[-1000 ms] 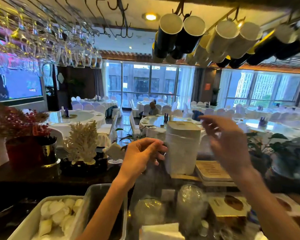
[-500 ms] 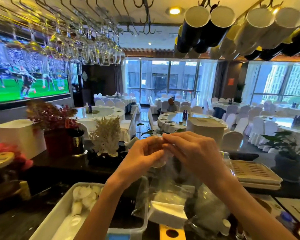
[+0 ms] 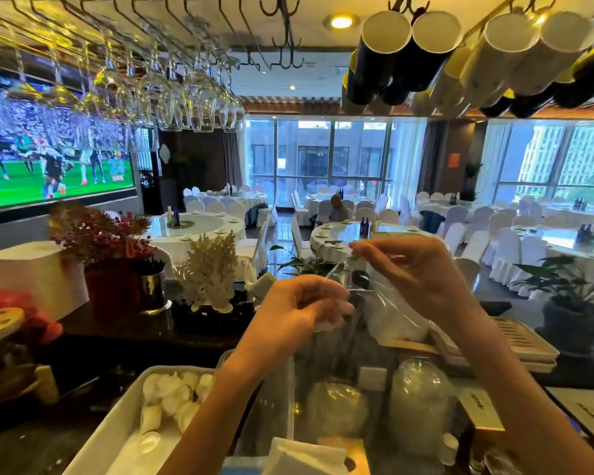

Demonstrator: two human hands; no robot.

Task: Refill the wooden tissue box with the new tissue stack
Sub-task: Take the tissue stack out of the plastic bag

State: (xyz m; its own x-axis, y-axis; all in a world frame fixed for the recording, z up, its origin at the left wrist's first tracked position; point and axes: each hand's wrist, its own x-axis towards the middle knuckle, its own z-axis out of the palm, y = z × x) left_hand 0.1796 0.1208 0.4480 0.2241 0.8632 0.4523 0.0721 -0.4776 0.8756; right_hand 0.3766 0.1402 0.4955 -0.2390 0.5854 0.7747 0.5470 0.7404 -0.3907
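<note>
Above the bar counter, my left hand [image 3: 302, 310] and my right hand [image 3: 412, 269] each pinch a clear plastic wrapper [image 3: 388, 303]. The film is stretched between them and hangs down in front of the counter items. My right hand is higher and further back than my left. A white tissue stack [image 3: 306, 457] lies at the bottom edge, below my forearms. Beside it is a wooden piece with a round hole [image 3: 352, 455], only partly in view. A white container with a wooden top [image 3: 396, 234] stands behind my right hand, mostly hidden.
A white tray [image 3: 114, 430] with white pieces sits at lower left, with glass jars [image 3: 419, 406] to its right. Slatted trays [image 3: 518, 341] are stacked at right. A coral ornament [image 3: 210, 269] and a red flower vase [image 3: 110, 286] stand on the counter's back. Glasses [image 3: 172, 97] and mugs [image 3: 460, 56] hang overhead.
My hands were together half a second ago and have drawn apart. The right one has risen, stretching the plastic wrapper between them. The tissue stack now lies lower in view.
</note>
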